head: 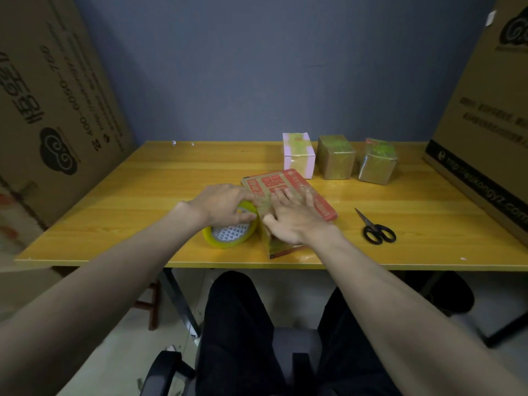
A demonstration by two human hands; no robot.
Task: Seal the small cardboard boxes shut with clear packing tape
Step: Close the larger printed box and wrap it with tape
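Closed flat red-printed box [288, 192] under flat-fingered right hand [294, 218]; left hand [223, 204] grips tape roll [228, 234]; contents hidden.

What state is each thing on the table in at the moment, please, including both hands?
Left hand: grips the tape roll.
Right hand: fingers flat, pressing on the flat box.
Tape roll: on the table, against the flat box.
Flat box: lying closed, tape across its top.
Pink box: closed, taped.
Two brown boxes: closed, taped.
Scissors: blades closed, lying untouched.
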